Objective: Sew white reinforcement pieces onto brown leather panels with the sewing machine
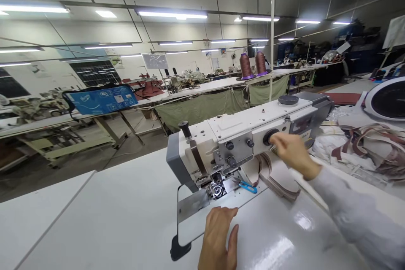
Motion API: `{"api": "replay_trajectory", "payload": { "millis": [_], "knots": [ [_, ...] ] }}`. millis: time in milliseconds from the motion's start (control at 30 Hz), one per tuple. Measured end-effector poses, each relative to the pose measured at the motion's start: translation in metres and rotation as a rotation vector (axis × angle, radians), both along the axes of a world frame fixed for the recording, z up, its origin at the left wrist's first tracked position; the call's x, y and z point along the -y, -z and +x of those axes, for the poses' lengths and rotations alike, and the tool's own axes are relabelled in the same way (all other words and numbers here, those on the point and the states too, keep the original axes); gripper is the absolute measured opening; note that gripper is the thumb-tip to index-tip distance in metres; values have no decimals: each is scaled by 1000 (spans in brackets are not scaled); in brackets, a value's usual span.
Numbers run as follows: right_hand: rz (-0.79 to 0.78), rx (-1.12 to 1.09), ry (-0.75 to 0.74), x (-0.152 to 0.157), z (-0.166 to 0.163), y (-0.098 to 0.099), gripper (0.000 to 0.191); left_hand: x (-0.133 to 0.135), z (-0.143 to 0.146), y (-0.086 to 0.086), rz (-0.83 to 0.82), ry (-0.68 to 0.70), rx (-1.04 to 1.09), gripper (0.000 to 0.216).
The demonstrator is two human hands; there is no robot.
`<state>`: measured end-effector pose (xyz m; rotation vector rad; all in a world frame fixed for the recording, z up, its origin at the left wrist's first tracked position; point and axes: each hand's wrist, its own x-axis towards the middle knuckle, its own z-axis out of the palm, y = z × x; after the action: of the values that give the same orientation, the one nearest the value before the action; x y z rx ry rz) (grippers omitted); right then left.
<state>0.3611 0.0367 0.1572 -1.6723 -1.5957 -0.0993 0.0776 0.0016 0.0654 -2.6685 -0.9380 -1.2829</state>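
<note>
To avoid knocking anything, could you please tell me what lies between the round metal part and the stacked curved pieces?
The head view shows blue snips between the round metal part and the stacked curved pieces.

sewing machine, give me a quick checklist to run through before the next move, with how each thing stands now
1. Right hand at the black dial: ok, its fingers meet it; firmness of grip, cannot tell.
2. Left hand apart from the round metal part: ok, it is nearer the front edge.
3. Round metal part covered: not ok, it shows bare.
4. Machine bed free of tools: not ok, blue snips lie on it.
5. Brown thread cones upright: ok, both stand.
6. Needle threaded: cannot tell, too small.
</note>
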Motion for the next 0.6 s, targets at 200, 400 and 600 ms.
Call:
{"api": "replay_trajectory", "payload": {
  "millis": [200,400,600],
  "knots": [
    [-96,-12,4,1,15,19,30,-6,-12,6,33,-20,-31,28],
    [-46,-32,-16,-6,18,-12,28,-9,-9,2,15,-12,-23,27],
    [-94,-7,-38,8,6,12,27,-9,-18,1,32,-9,-26,28]
  ]
}}
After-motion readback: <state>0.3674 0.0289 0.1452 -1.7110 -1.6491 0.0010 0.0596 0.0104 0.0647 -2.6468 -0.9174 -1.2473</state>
